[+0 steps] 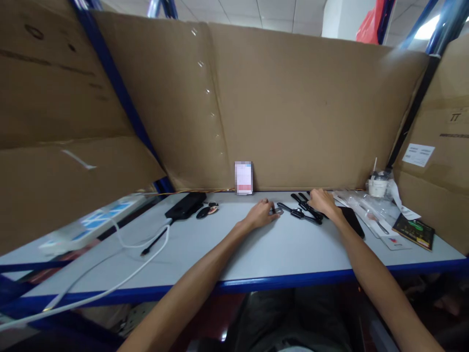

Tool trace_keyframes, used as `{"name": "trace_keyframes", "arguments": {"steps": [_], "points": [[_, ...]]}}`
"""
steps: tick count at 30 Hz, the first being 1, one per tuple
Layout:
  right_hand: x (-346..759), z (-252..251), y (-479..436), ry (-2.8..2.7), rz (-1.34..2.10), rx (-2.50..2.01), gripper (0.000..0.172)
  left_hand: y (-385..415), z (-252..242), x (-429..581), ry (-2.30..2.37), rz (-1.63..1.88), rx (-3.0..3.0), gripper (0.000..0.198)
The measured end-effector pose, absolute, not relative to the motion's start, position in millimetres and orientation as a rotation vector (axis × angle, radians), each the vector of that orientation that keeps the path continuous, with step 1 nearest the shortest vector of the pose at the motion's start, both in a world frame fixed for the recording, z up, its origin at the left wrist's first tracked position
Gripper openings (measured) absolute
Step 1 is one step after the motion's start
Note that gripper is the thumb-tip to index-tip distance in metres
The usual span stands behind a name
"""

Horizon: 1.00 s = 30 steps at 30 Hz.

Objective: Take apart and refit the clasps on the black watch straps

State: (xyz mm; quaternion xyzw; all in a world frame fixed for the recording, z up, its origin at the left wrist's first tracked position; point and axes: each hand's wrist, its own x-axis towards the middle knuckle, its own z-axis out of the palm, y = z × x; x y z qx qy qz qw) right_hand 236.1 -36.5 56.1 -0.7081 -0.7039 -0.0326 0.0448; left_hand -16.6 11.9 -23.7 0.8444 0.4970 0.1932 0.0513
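Note:
My left hand (261, 214) rests on the table with its fingers curled down at a small flat grey metal piece (279, 211). Just right of that piece lies a black two-handled tool that looks like a spokeshave (298, 213), untouched. My right hand (323, 201) is closed at the far end of a second black spokeshave (310, 209), which lies beside the first. The fingers hide part of it, and another dark handle shows close by. A black flat phone-like object (351, 222) lies under and beside my right wrist.
A small screen (244, 178) leans on the cardboard back wall. To the left are a black box-shaped device (186, 206), a black oval item (202, 212), white cables (146, 261) and a power strip (98, 220). Plastic packaging (377, 208), a cup (378, 187) and a dark packet (414, 231) lie right.

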Motion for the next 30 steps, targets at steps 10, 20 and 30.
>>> {"name": "trace_keyframes", "arguments": {"steps": [10,20,30], "points": [[244,49,-25,-2.064,-0.027,-2.124,0.039,35,-39,-15,1.247,0.781,1.972,0.037],[242,45,-27,-2.24,0.109,-2.248,0.027,20,-9,-24,1.108,1.114,1.519,0.04],[240,31,-14,-2.208,0.293,-2.165,0.027,5,1,-21,0.962,1.208,1.201,0.045]]}}
